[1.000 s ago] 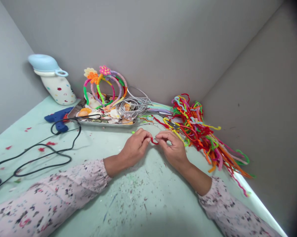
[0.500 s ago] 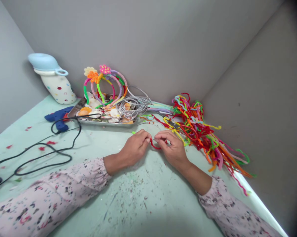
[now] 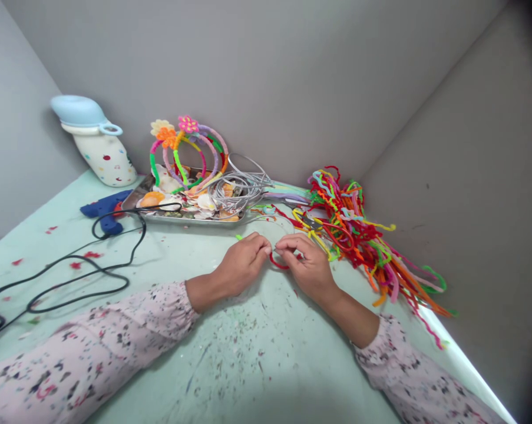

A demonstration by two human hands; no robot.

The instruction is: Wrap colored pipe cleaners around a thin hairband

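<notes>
My left hand (image 3: 241, 263) and my right hand (image 3: 307, 263) meet at the middle of the pale green table (image 3: 230, 353). Both are closed in a pinch on a short red pipe cleaner (image 3: 278, 263) that curves in a small loop between the fingertips. The fingers of both hands are curled over it, so most of the red piece is hidden. Just behind and to the right of my right hand lies a heap of coloured pipe cleaners (image 3: 358, 235).
A metal tray (image 3: 181, 215) with shells, grey wire and pipe-cleaner headbands (image 3: 188, 150) stands at the back. A blue glue gun (image 3: 104, 209) with a black cord (image 3: 71, 277) lies left. A spotted white and blue container (image 3: 95, 141) leans on the wall. Grey walls close the corner.
The hands have stayed almost in place. The fingertips have worked the red pipe cleaner, whose loop now hangs a little lower and rounder between them.
</notes>
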